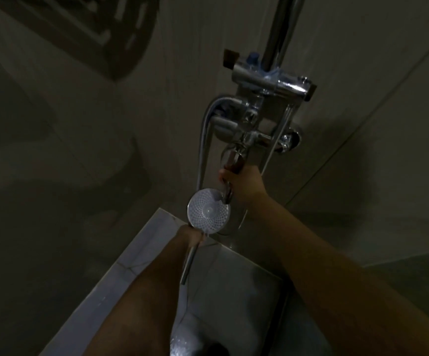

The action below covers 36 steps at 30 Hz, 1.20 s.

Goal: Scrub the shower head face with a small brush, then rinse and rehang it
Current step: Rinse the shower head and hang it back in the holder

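The round shower head (pixel 207 213) faces up toward me, its white nozzle face dotted with small holes. My left hand (pixel 191 236) grips its chrome handle (pixel 188 265) just under the head. Water runs down from the head and splashes below (pixel 182 337). My right hand (pixel 239 185) is raised to the chrome mixer valve (pixel 236 152) on the wall, fingers curled round its lever right above the shower head. No brush shows in this dim view.
The chrome hose (pixel 204 140) loops from the valve down to the head. A riser pipe (pixel 280 29) and upper bracket (pixel 270 75) stand above. A pale tiled ledge (pixel 141 242) runs below left; grey tiled walls surround.
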Motion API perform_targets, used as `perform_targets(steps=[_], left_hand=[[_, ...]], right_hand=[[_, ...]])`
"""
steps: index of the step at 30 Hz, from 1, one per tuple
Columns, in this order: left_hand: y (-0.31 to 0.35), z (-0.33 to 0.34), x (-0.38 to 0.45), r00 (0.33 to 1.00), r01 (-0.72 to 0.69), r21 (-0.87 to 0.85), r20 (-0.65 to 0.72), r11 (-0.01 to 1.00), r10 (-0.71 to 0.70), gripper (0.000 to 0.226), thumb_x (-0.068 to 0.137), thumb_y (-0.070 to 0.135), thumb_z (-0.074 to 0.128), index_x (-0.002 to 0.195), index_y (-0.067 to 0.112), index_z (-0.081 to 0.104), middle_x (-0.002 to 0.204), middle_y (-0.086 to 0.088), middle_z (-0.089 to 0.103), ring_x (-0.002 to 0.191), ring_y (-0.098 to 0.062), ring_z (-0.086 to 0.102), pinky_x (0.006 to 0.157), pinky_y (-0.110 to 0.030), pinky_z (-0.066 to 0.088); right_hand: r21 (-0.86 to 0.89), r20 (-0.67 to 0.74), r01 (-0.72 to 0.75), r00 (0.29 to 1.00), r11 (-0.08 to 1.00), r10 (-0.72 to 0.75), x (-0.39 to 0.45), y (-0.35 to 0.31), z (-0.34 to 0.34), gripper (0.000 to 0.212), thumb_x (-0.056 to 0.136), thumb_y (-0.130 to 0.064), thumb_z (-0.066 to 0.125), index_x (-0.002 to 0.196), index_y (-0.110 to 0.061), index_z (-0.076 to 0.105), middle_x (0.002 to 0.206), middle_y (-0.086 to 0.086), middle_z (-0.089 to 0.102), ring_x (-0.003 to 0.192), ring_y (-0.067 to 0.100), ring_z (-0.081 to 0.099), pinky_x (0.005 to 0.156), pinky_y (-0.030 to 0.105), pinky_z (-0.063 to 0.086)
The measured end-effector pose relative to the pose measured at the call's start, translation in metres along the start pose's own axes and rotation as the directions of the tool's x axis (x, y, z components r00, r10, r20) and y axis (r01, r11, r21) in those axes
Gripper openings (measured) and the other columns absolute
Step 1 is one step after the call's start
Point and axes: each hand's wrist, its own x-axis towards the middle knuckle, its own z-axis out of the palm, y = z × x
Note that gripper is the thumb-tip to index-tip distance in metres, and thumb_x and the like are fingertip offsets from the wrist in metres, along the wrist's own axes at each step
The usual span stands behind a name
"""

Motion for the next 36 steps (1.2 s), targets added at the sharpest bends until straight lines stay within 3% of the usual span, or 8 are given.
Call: perform_targets(steps=[9, 12, 14, 18, 21, 25, 29, 36], left_hand=[[-0.005, 0.027, 0.012, 0.991, -0.026, 0.149, 0.130, 0.988, 0.007, 0.029, 0.091, -0.002, 0.046, 0.070, 0.017, 0.044, 0.069, -0.001, 0.045, 0.058, -0.010, 0.044, 0.033, -0.011, 0.039], [-0.006, 0.030, 0.018, 0.989, -0.048, 0.183, 0.146, 0.982, 0.021, 0.018, 0.090, -0.004, 0.048, 0.101, 0.007, 0.059, 0.069, -0.002, 0.046, 0.058, -0.011, 0.044, 0.034, -0.011, 0.040], [-0.007, 0.032, 0.021, 0.990, -0.062, 0.204, 0.137, 0.977, 0.034, 0.035, 0.092, -0.003, 0.047, 0.126, -0.008, 0.050, 0.068, -0.001, 0.045, 0.057, -0.011, 0.044, 0.037, -0.012, 0.041], [-0.009, 0.030, 0.020, 0.984, -0.126, 0.258, 0.151, 0.958, 0.089, 0.041, 0.092, -0.004, 0.044, 0.132, -0.013, 0.042, 0.080, -0.009, 0.050, 0.058, -0.011, 0.045, 0.036, -0.012, 0.041], [-0.008, 0.027, 0.020, 0.964, -0.236, 0.320, 0.199, 0.917, 0.179, 0.030, 0.093, -0.006, 0.041, 0.120, -0.015, 0.050, 0.093, -0.014, 0.050, 0.058, -0.011, 0.046, 0.037, -0.009, 0.041], [-0.003, 0.020, 0.020, 0.938, -0.282, 0.332, 0.294, 0.900, 0.185, 0.030, 0.096, 0.001, 0.040, 0.069, 0.010, 0.047, 0.067, -0.006, 0.046, 0.043, -0.006, 0.050, 0.036, -0.011, 0.038], [0.001, 0.009, 0.038, 0.908, -0.344, 0.376, 0.365, 0.860, 0.204, 0.027, 0.098, 0.014, 0.039, 0.073, 0.014, 0.049, 0.068, -0.002, 0.048, 0.057, -0.010, 0.044, 0.051, -0.020, 0.040], [0.006, -0.007, 0.077, 0.787, -0.593, 0.374, 0.455, 0.713, 0.416, 0.022, 0.093, 0.019, 0.049, 0.074, 0.010, 0.054, 0.062, -0.006, 0.049, 0.050, -0.014, 0.044, 0.045, -0.023, 0.039]], right_hand=[[-0.024, 0.010, 0.039, 0.999, 0.999, -0.039, 0.002, 0.005, 0.002, 0.030, 0.080, -0.007, 0.065, 0.053, -0.017, 0.056, 0.072, 0.016, 0.061, 0.071, 0.024, 0.057, 0.069, 0.038, 0.045], [-0.029, 0.013, 0.056, 0.998, 0.998, -0.056, 0.004, 0.007, 0.002, 0.028, 0.081, -0.009, 0.066, 0.055, -0.019, 0.057, 0.076, 0.016, 0.064, 0.075, 0.025, 0.061, 0.078, 0.043, 0.051], [-0.028, 0.014, 0.072, 0.997, 0.997, -0.071, 0.004, 0.008, 0.003, 0.028, 0.080, -0.010, 0.066, 0.055, -0.019, 0.057, 0.076, 0.017, 0.064, 0.076, 0.026, 0.061, 0.079, 0.045, 0.052], [-0.021, 0.029, 0.088, 0.996, 0.996, -0.087, 0.002, 0.007, 0.001, 0.036, 0.082, -0.008, 0.065, 0.049, -0.019, 0.056, 0.066, 0.010, 0.062, 0.071, 0.025, 0.060, 0.077, 0.044, 0.051], [0.046, 0.041, 0.121, 0.992, 0.992, -0.123, 0.000, 0.008, 0.003, 0.032, 0.082, -0.004, 0.064, 0.055, -0.021, 0.056, 0.060, 0.003, 0.060, 0.072, 0.027, 0.061, 0.082, 0.048, 0.052], [0.065, 0.100, 0.171, 0.979, 0.983, -0.177, -0.010, 0.006, 0.000, 0.011, 0.091, -0.007, 0.055, 0.083, -0.013, 0.059, 0.072, 0.002, 0.060, 0.069, 0.013, 0.060, 0.061, 0.019, 0.051], [0.068, 0.077, 0.215, 0.972, 0.974, -0.220, -0.014, 0.007, 0.000, 0.016, 0.093, -0.008, 0.052, 0.078, -0.011, 0.056, 0.073, 0.005, 0.059, 0.065, 0.012, 0.059, 0.046, 0.013, 0.047], [0.046, -0.004, 0.343, 0.939, 0.938, -0.343, -0.012, 0.021, 0.009, 0.013, 0.093, -0.011, 0.052, 0.082, -0.006, 0.057, 0.071, 0.011, 0.061, 0.056, 0.016, 0.062, 0.054, 0.025, 0.052]])
